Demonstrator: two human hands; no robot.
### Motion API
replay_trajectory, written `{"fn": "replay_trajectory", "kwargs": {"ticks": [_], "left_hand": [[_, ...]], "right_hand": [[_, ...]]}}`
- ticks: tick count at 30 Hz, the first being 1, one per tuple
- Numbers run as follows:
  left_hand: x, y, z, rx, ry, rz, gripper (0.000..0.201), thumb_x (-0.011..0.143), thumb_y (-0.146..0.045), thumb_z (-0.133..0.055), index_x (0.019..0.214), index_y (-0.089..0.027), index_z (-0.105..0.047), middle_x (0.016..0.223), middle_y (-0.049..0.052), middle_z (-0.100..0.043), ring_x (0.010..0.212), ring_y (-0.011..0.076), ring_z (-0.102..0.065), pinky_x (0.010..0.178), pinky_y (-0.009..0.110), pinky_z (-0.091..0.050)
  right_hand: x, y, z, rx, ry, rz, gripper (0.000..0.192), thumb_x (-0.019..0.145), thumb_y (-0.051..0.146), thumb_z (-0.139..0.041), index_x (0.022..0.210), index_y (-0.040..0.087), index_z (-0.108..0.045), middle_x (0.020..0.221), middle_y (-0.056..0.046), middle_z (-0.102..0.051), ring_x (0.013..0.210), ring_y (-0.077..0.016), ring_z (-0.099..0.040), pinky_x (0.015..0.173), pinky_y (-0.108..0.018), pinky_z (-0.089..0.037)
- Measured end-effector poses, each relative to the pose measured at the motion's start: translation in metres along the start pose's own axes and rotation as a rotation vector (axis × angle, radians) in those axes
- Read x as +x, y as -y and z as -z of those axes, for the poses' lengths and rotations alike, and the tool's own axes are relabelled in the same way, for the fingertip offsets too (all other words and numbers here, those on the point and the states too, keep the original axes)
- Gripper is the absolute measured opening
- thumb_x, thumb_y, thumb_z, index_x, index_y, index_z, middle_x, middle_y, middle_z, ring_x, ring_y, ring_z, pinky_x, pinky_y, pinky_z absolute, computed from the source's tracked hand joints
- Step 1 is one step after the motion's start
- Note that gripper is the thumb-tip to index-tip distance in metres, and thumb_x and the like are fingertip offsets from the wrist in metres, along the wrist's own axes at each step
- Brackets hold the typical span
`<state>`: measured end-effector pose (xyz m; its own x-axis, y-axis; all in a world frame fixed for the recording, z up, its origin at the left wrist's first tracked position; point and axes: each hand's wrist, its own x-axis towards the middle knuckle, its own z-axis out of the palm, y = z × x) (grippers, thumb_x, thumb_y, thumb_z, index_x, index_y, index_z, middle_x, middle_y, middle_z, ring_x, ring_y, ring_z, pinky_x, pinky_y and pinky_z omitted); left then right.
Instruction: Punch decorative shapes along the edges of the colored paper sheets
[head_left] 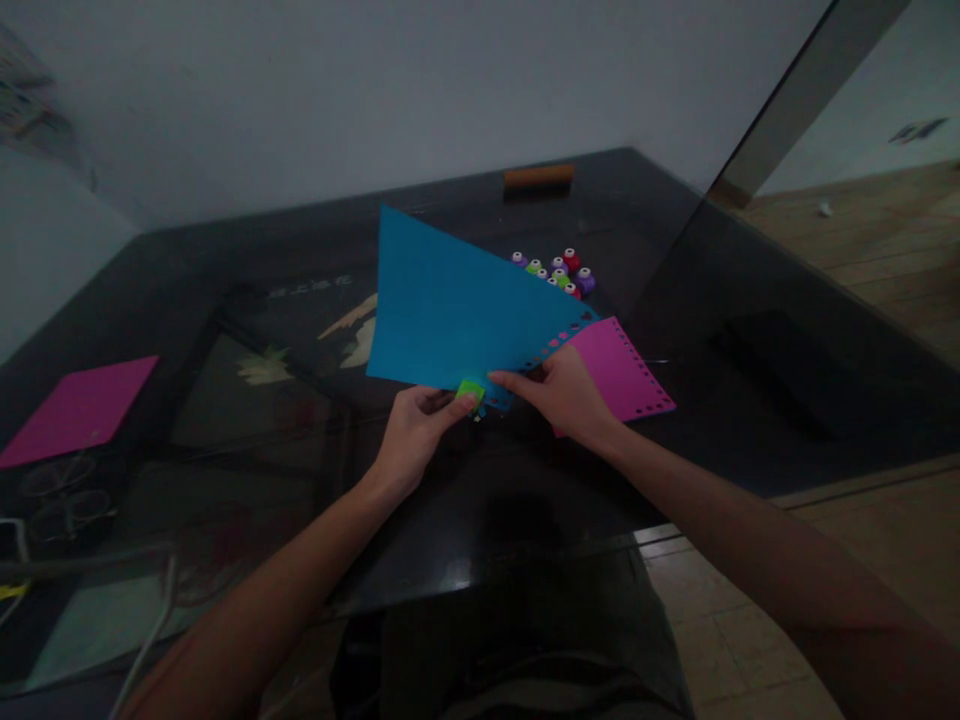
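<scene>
A blue paper sheet (450, 300) is held above a dark glass table (750, 390), its near edge lined with small punched holes. My left hand (415, 432) grips a small green paper punch (471, 392) clamped on that near edge. My right hand (561, 395) pinches the same edge just to the right of the punch. Under my right hand lies a pink sheet (622, 368) with a row of punched holes along its edges.
Several small coloured punches (559, 272) are clustered behind the blue sheet. A brown bar-shaped object (538, 177) lies at the table's far edge. Another pink sheet (79, 410) lies at the far left. Cables (142, 640) hang at the near left corner.
</scene>
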<state>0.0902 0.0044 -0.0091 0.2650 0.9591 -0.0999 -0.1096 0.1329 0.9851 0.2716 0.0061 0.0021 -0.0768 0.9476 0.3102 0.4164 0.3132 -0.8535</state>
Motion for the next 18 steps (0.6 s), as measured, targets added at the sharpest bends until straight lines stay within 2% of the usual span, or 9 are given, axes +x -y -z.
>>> {"fn": "replay_trajectory", "kwargs": {"ticks": [6, 11, 18], "left_hand": [[0.004, 0.002, 0.001, 0.005, 0.005, 0.017, 0.029, 0.066, -0.033, -0.079, 0.088, -0.015, -0.072, 0.097, 0.007, -0.074, 0.09, 0.0207, -0.068, 0.09, 0.034, -0.047], [0.005, 0.001, 0.001, 0.031, -0.003, 0.047, 0.034, 0.062, -0.035, -0.081, 0.088, -0.015, -0.07, 0.098, 0.008, -0.074, 0.092, 0.0219, -0.068, 0.092, 0.037, -0.047], [0.007, 0.001, 0.002, 0.071, 0.0, 0.05, 0.04, 0.063, -0.035, -0.08, 0.095, -0.015, -0.067, 0.101, 0.008, -0.073, 0.097, 0.0228, -0.067, 0.093, 0.038, -0.046]], "right_hand": [[0.002, -0.004, 0.001, -0.043, 0.024, -0.02, 0.014, 0.079, 0.034, -0.065, 0.075, 0.021, -0.066, 0.067, -0.003, -0.068, 0.076, -0.0224, -0.064, 0.069, -0.034, -0.05], [0.004, -0.01, -0.001, -0.002, 0.003, -0.048, 0.014, 0.077, 0.032, -0.067, 0.071, 0.02, -0.065, 0.074, -0.003, -0.07, 0.072, -0.02, -0.063, 0.068, -0.032, -0.049], [0.005, -0.015, -0.003, 0.04, 0.009, -0.045, 0.011, 0.077, 0.03, -0.067, 0.076, 0.02, -0.066, 0.078, -0.003, -0.071, 0.085, -0.0225, -0.065, 0.077, -0.034, -0.05]]}}
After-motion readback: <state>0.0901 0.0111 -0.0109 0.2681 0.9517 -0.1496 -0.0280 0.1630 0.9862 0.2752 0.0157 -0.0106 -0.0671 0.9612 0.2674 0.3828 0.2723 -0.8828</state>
